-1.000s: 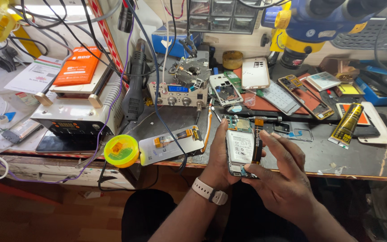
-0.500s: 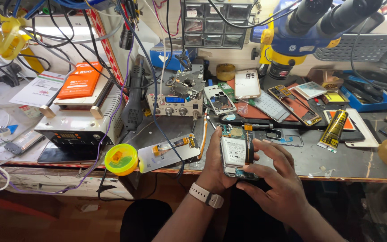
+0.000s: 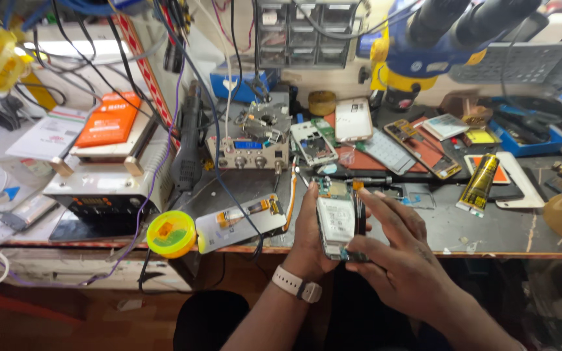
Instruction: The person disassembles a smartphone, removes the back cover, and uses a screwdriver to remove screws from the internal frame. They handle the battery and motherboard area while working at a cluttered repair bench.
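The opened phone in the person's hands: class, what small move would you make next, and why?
Probably press the right hand's fingertips gently along the right edge of the opened phone. The left hand cradles it from behind, above the edge of the workbench, with its insides and pale battery facing up, and the right hand already touches that edge.

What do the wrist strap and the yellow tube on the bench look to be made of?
Wrist strap: white, matte, probably silicone or rubber; it wraps the left wrist smoothly. Yellow tube: glossy, creased sides suggest thin metal or laminated plastic; which one isn't clear.
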